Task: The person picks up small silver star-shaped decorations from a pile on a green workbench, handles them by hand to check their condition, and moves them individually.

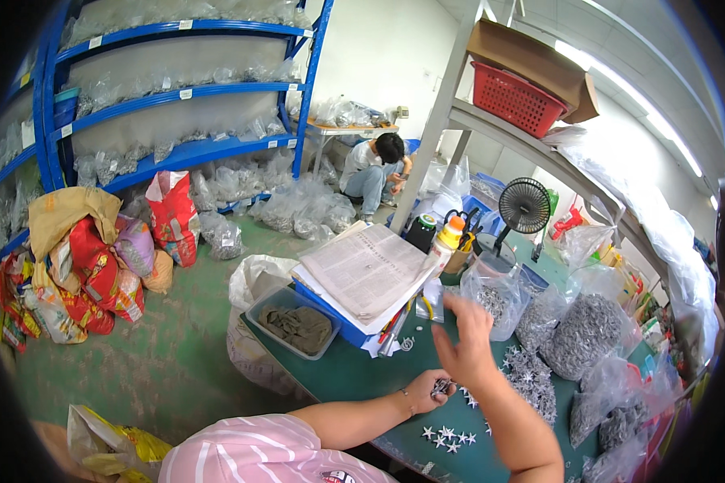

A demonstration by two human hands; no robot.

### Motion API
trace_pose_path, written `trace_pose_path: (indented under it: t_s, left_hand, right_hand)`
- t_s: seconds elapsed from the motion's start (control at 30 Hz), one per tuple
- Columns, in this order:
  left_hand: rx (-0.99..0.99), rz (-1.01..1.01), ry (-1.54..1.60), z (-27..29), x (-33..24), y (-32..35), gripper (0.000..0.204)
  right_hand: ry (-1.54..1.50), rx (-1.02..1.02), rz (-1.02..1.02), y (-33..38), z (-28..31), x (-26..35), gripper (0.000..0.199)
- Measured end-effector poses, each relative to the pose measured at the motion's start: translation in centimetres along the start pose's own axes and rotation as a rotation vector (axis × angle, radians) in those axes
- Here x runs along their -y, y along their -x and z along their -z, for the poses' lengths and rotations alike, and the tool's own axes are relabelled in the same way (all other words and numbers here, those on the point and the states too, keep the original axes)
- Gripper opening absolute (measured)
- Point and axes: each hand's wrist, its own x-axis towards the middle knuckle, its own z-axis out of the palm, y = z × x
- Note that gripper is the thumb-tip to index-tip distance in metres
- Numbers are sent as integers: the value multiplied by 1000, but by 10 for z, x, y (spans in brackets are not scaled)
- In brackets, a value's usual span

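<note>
My left hand, with a bracelet at the wrist, is closed around a small clump of dark metal pieces above the green tabletop. Higher up and just to the right, my right hand is raised, its thumb apart from the fingers; nothing shows in it. Several silvery star-shaped pieces lie near the table's front edge, below the left hand. A larger heap of such stars spreads beyond my right forearm, which partly covers it.
Along the table are a newspaper on a blue tray, a plastic tub with cloth, a bottle, a small fan and bags of metal parts. A grey shelf post rises behind. A person crouches by blue racks.
</note>
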Motion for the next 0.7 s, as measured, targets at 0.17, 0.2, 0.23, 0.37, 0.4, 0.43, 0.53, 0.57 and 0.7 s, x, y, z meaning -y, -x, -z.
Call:
trace_pose_path:
  t_s: [0.17, 0.2, 0.23, 0.37, 0.4, 0.43, 0.53, 0.57, 0.7]
  left_hand:
    - [-15, 8, 85, -1, -7, 7, 16]
    - [-23, 13, 97, -7, -7, 11, 17]
    - [-8, 29, 112, -12, -7, 14, 20]
    - [-28, -10, 39, -6, -3, 6, 19]
    - [-8, -12, 34, -2, -3, 5, 19]
    - [13, -14, 29, 2, -5, 3, 19]
    - [29, -20, 13, 2, -6, 1, 17]
    - [23, -23, 11, 2, -6, 2, 16]
    - [-18, -34, 7, 1, -5, 0, 16]
  right_hand:
    - [125, -45, 110, -121, 21, 8, 80]
    - [144, -85, 136, -143, 29, 8, 80]
    - [146, -94, 137, -162, 38, 10, 79]
    - [272, -42, 47, -216, 58, 18, 79]
    - [289, -29, 26, -225, 61, 20, 79]
    - [284, -29, 4, -233, 63, 21, 79]
    - [287, 13, -86, -248, 67, 22, 81]
    - [320, 14, -88, -251, 67, 21, 82]
    - [314, 121, -203, -262, 68, 18, 83]
